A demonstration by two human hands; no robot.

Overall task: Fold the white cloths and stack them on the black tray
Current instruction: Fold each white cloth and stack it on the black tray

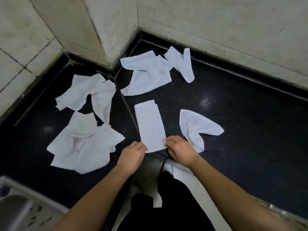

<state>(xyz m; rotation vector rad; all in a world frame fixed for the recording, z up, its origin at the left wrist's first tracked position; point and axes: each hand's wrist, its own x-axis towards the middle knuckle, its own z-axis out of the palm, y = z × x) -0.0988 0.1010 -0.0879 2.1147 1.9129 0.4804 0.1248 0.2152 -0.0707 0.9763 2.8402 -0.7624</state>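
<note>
On the black counter (233, 114) — six white cloths, one folded strip (150, 125) pinched by both hands: left hand (133, 155), right hand (180, 150).

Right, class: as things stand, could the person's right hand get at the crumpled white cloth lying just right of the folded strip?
Probably yes. The right hand pinches the folded white strip, and the crumpled white cloth lies right beside it, with nothing between them.

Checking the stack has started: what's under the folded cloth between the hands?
The folded cloth lies on the black surface, which shows all around it. Whether anything sits beneath it is covered.
</note>
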